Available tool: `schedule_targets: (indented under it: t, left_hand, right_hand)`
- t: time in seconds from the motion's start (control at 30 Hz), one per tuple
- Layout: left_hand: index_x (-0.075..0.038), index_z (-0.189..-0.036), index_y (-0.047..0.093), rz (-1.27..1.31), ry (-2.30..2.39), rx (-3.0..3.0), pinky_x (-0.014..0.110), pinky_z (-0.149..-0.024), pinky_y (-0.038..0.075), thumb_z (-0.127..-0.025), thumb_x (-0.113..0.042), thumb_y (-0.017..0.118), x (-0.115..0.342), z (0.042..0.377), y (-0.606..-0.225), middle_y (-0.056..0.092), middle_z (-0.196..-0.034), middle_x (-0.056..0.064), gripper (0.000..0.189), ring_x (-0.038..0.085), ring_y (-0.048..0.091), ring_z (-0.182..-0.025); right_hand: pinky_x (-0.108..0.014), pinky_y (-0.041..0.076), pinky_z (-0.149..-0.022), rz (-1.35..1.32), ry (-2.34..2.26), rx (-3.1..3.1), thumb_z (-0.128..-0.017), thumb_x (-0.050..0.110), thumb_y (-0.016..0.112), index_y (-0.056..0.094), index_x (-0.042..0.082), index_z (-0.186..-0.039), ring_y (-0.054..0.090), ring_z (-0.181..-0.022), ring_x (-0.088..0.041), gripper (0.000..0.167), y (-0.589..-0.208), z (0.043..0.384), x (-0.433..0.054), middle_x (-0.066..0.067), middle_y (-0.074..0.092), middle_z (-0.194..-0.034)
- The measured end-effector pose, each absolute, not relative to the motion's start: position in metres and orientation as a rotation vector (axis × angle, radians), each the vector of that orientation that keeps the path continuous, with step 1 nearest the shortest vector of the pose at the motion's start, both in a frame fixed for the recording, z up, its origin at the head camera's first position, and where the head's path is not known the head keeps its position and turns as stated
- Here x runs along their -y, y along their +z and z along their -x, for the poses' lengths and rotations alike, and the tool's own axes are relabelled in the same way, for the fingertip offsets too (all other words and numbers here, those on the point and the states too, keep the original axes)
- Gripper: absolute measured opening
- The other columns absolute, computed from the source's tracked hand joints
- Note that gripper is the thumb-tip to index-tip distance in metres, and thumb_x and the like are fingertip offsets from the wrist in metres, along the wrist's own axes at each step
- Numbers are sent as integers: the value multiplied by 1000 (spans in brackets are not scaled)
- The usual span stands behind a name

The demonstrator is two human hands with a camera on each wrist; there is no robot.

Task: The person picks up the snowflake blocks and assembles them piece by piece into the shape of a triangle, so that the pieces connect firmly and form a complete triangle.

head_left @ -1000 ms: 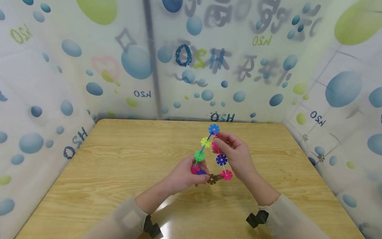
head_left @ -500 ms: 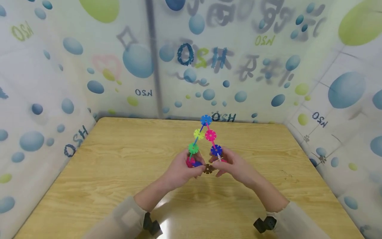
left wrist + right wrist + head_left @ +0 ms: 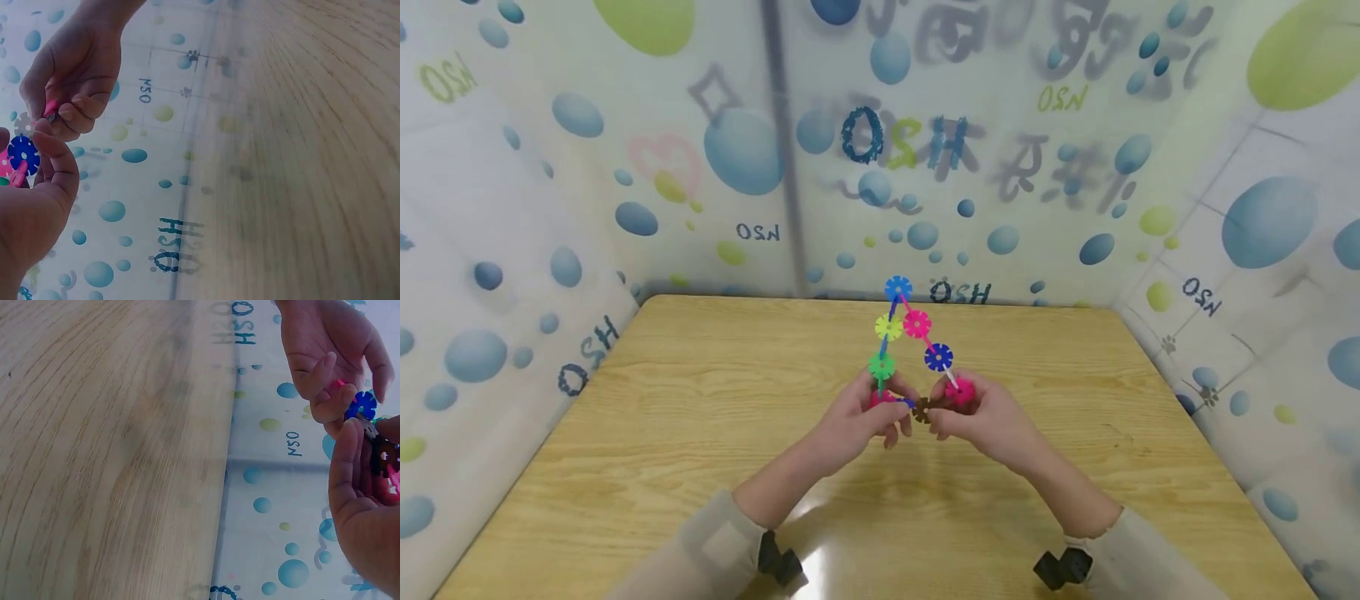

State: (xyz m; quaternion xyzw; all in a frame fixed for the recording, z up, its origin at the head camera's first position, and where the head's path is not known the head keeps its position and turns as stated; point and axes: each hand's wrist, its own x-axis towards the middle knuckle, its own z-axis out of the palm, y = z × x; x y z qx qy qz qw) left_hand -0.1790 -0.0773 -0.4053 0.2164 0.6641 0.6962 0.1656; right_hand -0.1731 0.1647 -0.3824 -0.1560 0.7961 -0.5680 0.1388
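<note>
A triangle of linked plastic snowflake discs (image 3: 938, 357) is held up above the table, its light blue disc (image 3: 898, 289) at the top. Down the left side run a yellow disc (image 3: 888, 327) and a green disc (image 3: 882, 365). My left hand (image 3: 857, 421) pinches the lower left corner, by a pink and a blue disc. The right hand (image 3: 996, 425) grips the lower right corner, by a pink disc (image 3: 960, 390) and brown discs. Between the hands shows a brown disc (image 3: 923, 410). Fingers hide part of the bottom row; in the right wrist view a brown disc (image 3: 386, 456) lies against the right fingers.
The wooden table (image 3: 700, 375) spreads under both hands. Behind it and at the sides hangs a white sheet (image 3: 820, 208) printed with blue and green bubbles. Black wrist cameras (image 3: 1063, 568) sit at the sleeve cuffs.
My right hand has moved down from the upper right side of the triangle to its lower right corner. The top of the triangle has shifted left and up.
</note>
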Motion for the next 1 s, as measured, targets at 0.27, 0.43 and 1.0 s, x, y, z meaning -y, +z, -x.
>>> schedule_targets:
  t: [0.27,0.43,1.0]
  left_hand:
    - [-1,-139,48,-698,1904,-1899,23,-70,56,-114,-9,51,81,179,-400,64,-109,19,27,29,64,-89]
    - [-2,-138,48,-722,1902,-1889,23,-70,56,-115,-11,52,81,180,-400,65,-103,11,25,35,63,-89]
    - [-1,-134,46,-815,1880,-1896,24,-70,54,-117,-11,48,81,182,-402,61,-95,10,20,17,59,-76]
  right_hand:
    - [-34,65,-81,439,-1724,-2290,-101,12,75,66,3,-116,73,-86,-21,20,-380,173,-167,-16,75,-103]
    - [-34,65,-81,463,-1749,-2283,-101,11,76,67,3,-116,73,-85,-20,20,-378,174,-166,-12,75,-100]
    - [-36,66,-81,514,-1699,-2301,-100,10,78,68,3,-114,73,-84,-21,19,-378,177,-168,-17,76,-98]
